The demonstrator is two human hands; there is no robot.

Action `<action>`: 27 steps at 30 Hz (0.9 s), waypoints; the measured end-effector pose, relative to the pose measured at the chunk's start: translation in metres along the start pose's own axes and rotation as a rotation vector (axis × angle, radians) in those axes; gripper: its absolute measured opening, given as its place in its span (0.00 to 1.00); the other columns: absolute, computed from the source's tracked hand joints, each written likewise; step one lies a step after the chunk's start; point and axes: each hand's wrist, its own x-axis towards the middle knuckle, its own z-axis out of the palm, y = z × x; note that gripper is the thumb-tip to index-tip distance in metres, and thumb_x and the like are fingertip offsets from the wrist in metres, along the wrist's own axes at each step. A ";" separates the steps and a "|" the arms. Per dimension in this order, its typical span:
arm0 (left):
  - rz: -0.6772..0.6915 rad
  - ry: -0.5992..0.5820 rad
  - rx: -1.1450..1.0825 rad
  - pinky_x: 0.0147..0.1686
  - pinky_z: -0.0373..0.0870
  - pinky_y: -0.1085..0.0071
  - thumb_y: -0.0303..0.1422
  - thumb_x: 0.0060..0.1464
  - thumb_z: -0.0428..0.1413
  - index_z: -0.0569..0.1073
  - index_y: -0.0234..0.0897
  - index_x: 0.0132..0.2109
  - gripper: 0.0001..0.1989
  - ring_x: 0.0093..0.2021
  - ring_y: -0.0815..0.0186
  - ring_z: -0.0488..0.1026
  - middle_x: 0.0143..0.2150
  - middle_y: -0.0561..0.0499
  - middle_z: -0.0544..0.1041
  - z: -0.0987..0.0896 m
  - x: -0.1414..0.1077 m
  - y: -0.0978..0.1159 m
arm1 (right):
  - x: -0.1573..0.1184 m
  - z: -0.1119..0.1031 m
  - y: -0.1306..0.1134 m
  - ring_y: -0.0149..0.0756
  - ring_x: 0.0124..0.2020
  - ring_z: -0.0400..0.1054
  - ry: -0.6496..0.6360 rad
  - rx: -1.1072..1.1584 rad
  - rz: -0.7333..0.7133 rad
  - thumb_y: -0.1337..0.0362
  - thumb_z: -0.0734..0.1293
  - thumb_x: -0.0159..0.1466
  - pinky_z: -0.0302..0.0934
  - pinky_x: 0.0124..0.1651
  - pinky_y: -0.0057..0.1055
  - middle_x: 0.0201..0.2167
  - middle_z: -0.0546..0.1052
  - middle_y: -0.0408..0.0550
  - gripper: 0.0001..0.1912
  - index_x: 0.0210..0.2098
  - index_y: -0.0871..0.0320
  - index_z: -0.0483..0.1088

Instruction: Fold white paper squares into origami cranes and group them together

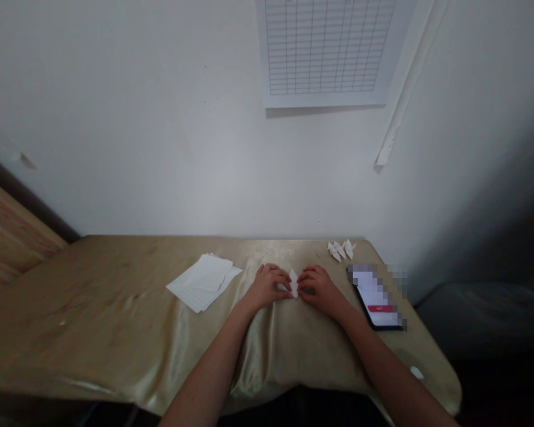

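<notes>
Between my hands, a small folded white paper rests on the gold cloth of the table. My left hand grips its left side, fingers bent round toward the thumb. From the right, my right hand holds the opposite edge with curled fingertips. A loose stack of white paper sheets lies to the left of my left hand. Several small folded white paper pieces sit together near the table's back right edge.
A phone with a lit screen lies right of my right hand. Near the right edge is a small white object. A printed grid sheet hangs on the wall behind the table. Wooden furniture stands at the far left.
</notes>
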 end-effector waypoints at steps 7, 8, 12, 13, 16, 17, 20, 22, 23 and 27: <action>-0.014 -0.024 -0.030 0.62 0.56 0.57 0.43 0.49 0.69 0.84 0.50 0.37 0.08 0.57 0.57 0.69 0.49 0.55 0.82 -0.001 0.000 0.001 | 0.000 0.003 0.001 0.45 0.56 0.67 0.010 0.001 0.031 0.68 0.68 0.65 0.54 0.64 0.51 0.44 0.81 0.48 0.07 0.40 0.53 0.78; -0.012 -0.022 -0.032 0.62 0.56 0.57 0.44 0.50 0.68 0.84 0.50 0.38 0.08 0.57 0.57 0.69 0.49 0.55 0.82 -0.001 0.000 0.001 | -0.001 0.003 0.001 0.46 0.56 0.66 0.012 -0.002 0.042 0.67 0.68 0.65 0.53 0.64 0.52 0.44 0.81 0.48 0.07 0.41 0.53 0.78; -0.010 -0.002 -0.031 0.62 0.56 0.57 0.44 0.52 0.67 0.83 0.49 0.39 0.09 0.57 0.57 0.68 0.49 0.54 0.82 0.002 -0.001 0.000 | -0.001 0.003 0.000 0.47 0.58 0.66 0.006 -0.009 0.083 0.68 0.69 0.64 0.50 0.65 0.54 0.44 0.81 0.47 0.06 0.40 0.53 0.77; -0.009 0.002 -0.032 0.62 0.56 0.57 0.44 0.52 0.67 0.83 0.49 0.39 0.09 0.57 0.57 0.68 0.49 0.54 0.82 0.003 -0.001 0.000 | -0.001 0.002 0.000 0.47 0.58 0.66 0.002 -0.007 0.090 0.68 0.69 0.64 0.49 0.66 0.54 0.44 0.81 0.47 0.06 0.40 0.53 0.77; -0.003 0.016 -0.044 0.63 0.55 0.56 0.45 0.53 0.66 0.83 0.50 0.40 0.09 0.57 0.57 0.68 0.49 0.54 0.81 0.006 -0.001 -0.003 | 0.000 0.001 -0.001 0.47 0.59 0.66 -0.004 -0.001 0.118 0.69 0.69 0.64 0.45 0.68 0.57 0.44 0.82 0.45 0.07 0.39 0.52 0.77; -0.001 0.020 -0.050 0.63 0.54 0.55 0.45 0.53 0.66 0.83 0.50 0.40 0.09 0.57 0.57 0.68 0.49 0.54 0.81 0.007 -0.001 -0.004 | 0.000 0.001 -0.002 0.47 0.59 0.66 -0.001 0.002 0.127 0.69 0.68 0.64 0.43 0.68 0.58 0.44 0.82 0.45 0.07 0.40 0.52 0.77; -0.006 0.025 -0.067 0.64 0.53 0.54 0.45 0.54 0.65 0.83 0.51 0.41 0.09 0.58 0.57 0.67 0.50 0.53 0.81 0.008 -0.001 -0.003 | 0.000 0.001 -0.003 0.47 0.59 0.66 0.013 0.006 0.143 0.69 0.68 0.64 0.41 0.69 0.60 0.44 0.82 0.46 0.07 0.39 0.52 0.77; -0.013 0.025 -0.074 0.65 0.52 0.53 0.44 0.54 0.65 0.83 0.51 0.41 0.09 0.59 0.57 0.67 0.50 0.53 0.80 0.007 -0.002 -0.001 | 0.000 0.000 -0.004 0.47 0.59 0.66 0.015 0.009 0.149 0.68 0.68 0.65 0.40 0.69 0.60 0.43 0.82 0.46 0.07 0.39 0.52 0.77; -0.016 0.022 -0.077 0.66 0.51 0.53 0.44 0.54 0.65 0.83 0.52 0.42 0.08 0.59 0.57 0.67 0.51 0.53 0.80 0.007 -0.003 0.000 | 0.000 0.000 -0.004 0.47 0.60 0.66 0.014 0.011 0.153 0.68 0.68 0.65 0.40 0.69 0.60 0.43 0.82 0.46 0.07 0.39 0.52 0.77; -0.018 0.017 -0.103 0.66 0.49 0.51 0.41 0.56 0.64 0.83 0.52 0.41 0.06 0.59 0.57 0.66 0.50 0.53 0.80 0.007 -0.003 0.003 | 0.001 -0.001 -0.005 0.48 0.60 0.66 0.016 0.016 0.149 0.67 0.67 0.65 0.39 0.69 0.61 0.43 0.82 0.46 0.06 0.38 0.51 0.77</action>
